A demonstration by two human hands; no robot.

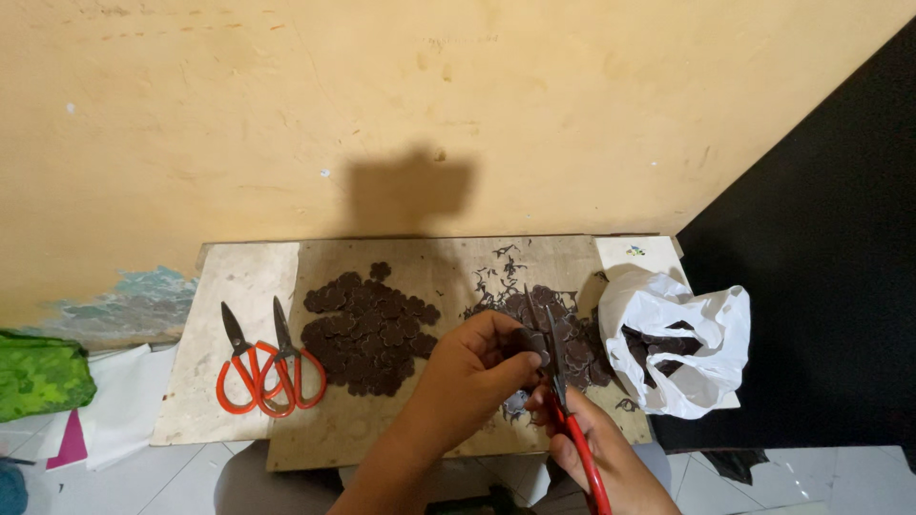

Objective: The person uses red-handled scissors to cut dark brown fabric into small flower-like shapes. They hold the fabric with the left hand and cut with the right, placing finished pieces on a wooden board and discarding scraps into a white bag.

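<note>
My left hand (472, 367) pinches a small dark brown cut-out piece (530, 341) over a low wooden board (448, 262). My right hand (596, 448) grips red-handled scissors (558, 367), whose blades point up and meet the piece. A pile of dark brown flower-shaped cut-outs (367, 334) lies on the board to the left of my hands. A second heap of dark pieces and trimmings (572, 334) lies just behind the scissors.
Two more red-handled scissors (267, 367) lie crossed at the board's left end. A white plastic bag (682, 348) holding dark pieces sits at the right end. A yellow wall rises behind; green fabric (38, 372) and papers lie on the tiled floor at left.
</note>
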